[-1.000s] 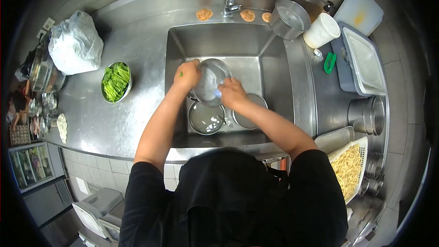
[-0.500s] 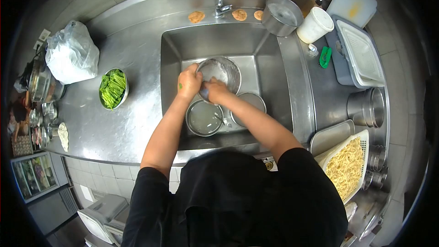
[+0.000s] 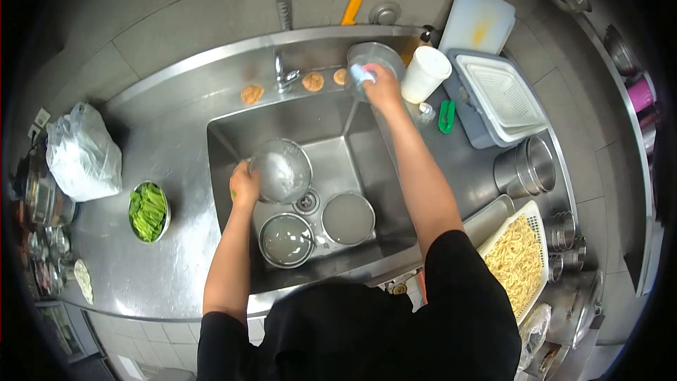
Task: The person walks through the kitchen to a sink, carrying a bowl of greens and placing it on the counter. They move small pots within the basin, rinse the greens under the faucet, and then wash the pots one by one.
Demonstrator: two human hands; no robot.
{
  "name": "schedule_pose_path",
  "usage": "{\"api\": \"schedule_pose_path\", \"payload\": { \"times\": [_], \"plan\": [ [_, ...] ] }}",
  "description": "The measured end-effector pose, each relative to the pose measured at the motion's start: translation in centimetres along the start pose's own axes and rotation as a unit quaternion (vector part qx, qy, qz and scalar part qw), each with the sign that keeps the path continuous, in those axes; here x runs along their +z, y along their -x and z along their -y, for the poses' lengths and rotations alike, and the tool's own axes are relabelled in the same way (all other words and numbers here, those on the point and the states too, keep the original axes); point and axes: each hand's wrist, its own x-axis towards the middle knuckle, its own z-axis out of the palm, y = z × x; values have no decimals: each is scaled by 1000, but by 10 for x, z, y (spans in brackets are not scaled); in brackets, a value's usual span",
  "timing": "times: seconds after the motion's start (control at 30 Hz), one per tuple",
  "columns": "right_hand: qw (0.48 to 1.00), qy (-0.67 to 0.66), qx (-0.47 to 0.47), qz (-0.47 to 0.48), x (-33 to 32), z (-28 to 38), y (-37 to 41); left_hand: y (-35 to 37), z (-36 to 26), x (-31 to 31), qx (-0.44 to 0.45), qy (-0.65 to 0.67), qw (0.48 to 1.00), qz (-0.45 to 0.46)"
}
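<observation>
My left hand [image 3: 245,185] grips the left rim of a round metal bowl [image 3: 283,173], held tilted over the sink [image 3: 374,162]; whitish streaks show inside it. At the sink's back right corner, my right hand [image 3: 382,87] is closed on a pale blue and white scrubbing cloth [image 3: 363,74], over a metal pot [image 3: 374,51] on the ledge. Two more round metal bowls lie in the sink, a left bowl [image 3: 286,241] with cloudy water and a right bowl [image 3: 348,219] also with cloudy liquid.
A faucet [image 3: 282,74] rises behind the sink, with round orange-brown pads [image 3: 252,94] beside it. Left stand a bowl of cut greens [image 3: 147,212] and a white plastic bag [image 3: 84,155]. Right are a white tub [image 3: 427,74], green brush [image 3: 446,116] and noodle basket [image 3: 518,261].
My right hand has left the bowl and moved right to the pot with the cloth. My left hand still holds the bowl. The view has shifted to the right.
</observation>
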Motion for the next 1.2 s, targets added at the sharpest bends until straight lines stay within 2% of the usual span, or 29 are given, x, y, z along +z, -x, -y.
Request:
{"api": "schedule_pose_path", "payload": {
  "times": [0.03, 0.1, 0.13, 0.2, 0.27, 0.33, 0.37, 0.47, 0.53, 0.6, 0.7, 0.8, 0.87, 0.93, 0.97, 1.07, 1.13, 1.2],
  "plan": [
    [1000, 1, -4, -7, -1, -14, -21, 0, -4, 0, 6, 3, 1000, -4],
    [997, 70, 32, 10, 7, -39, -49, -1, -9, -1, -66, 35, 997, 34],
    [997, 68, 28, 7, 12, -47, -55, -2, -9, 1, -65, 35, 997, 28],
    [988, 151, 8, -2, 28, -49, -67, -4, -11, 1, -119, 83, 988, 45],
    [985, 169, -40, -14, 54, -34, -70, -7, -17, -2, -139, 96, 985, 38],
    [985, 80, -152, 6, 81, -4, -67, -13, -20, -2, -159, 117, 979, 53],
    [982, 134, -108, 83, 85, 19, -58, -16, -21, -3, -164, 113, 979, 49],
    [976, 131, -142, 102, 128, 38, -41, -25, -30, -4, -142, 124, 981, 46],
    [973, 120, -151, 126, 147, 40, -24, -33, -32, -5, -170, 130, 975, 59],
    [969, 113, -163, 151, 155, 35, -5, -44, -18, 6, -117, 101, 988, 26],
    [966, 176, -116, 149, 162, 10, 22, -54, -27, 2, -127, 98, 986, 33],
    [966, 187, -89, 155, 154, 14, 35, -60, -32, 4, -123, 80, 989, 34],
    [974, 151, -98, 137, 154, 34, 44, -64, -31, 8, -131, 89, 986, 43],
    [976, -29, -109, 187, 157, 57, 52, -62, -36, 9, -134, 97, 985, 53],
    [961, -47, -106, 252, 151, 69, 51, -61, -40, 7, -110, 78, 990, 47],
    [958, -63, -88, 265, 170, 69, 54, -54, -60, -11, -78, 36, 995, 40],
    [965, -52, -88, 240, 172, 66, 54, -50, -69, -28, -71, 15, 997, 36],
    [958, -52, 23, 281, 171, 60, 55, -45, -73, -39, -25, -23, 999, -42]
  ]
}}
